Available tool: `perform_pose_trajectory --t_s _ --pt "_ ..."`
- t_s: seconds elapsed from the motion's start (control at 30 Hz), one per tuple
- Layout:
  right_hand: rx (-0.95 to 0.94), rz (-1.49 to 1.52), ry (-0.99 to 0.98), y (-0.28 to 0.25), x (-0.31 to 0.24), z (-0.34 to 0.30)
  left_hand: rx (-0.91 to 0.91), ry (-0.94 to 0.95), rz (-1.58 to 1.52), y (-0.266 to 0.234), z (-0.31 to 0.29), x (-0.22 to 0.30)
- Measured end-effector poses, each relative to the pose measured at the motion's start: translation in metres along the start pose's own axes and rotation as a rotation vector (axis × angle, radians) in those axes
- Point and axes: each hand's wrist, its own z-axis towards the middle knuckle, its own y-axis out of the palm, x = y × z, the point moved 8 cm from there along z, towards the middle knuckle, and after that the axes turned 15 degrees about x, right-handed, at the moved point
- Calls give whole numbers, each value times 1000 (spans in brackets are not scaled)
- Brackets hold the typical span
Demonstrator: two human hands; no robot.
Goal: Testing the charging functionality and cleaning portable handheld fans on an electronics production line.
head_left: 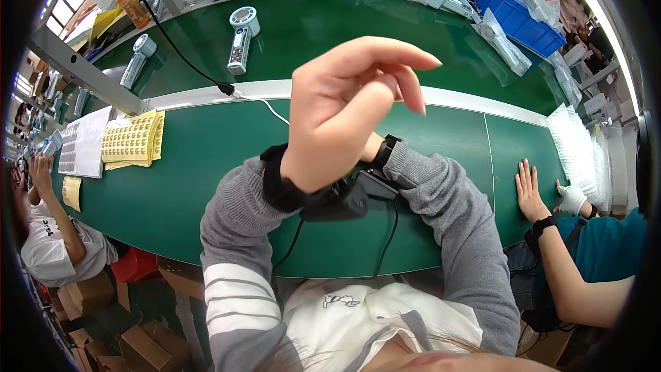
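My left hand point(341, 107) is raised over the middle of the green table point(206, 186). Its fingers are loosely bent and apart, the longest reaching to the right, and I see nothing held in it. It covers most of my right hand point(372, 147), of which only a strip near the wrist shows; its fingers are hidden. A black strap point(279, 182) goes round my left wrist, with a black device point(337, 203) attached. My right wrist wears a black band point(385, 151). Behind my left hand a white cable point(272, 107) joins a black cord.
A handheld fan point(239, 48) and another point(138, 62) lie on the far green surface. Yellow label sheets point(131, 139) lie left. A blue crate point(516, 10) and bubble wrap point(575, 151) are right. Co-workers sit both sides, one with a hand point(530, 193) on the table.
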Motion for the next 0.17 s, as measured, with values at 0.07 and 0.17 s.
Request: perform_pose_trajectory --t_s 0.07,0.17 --pt "-9 11 14 2 3 0 117 -27 243 -25 12 -24" --pt "-77 -56 23 5 6 0 247 -318 524 -91 35 -69"
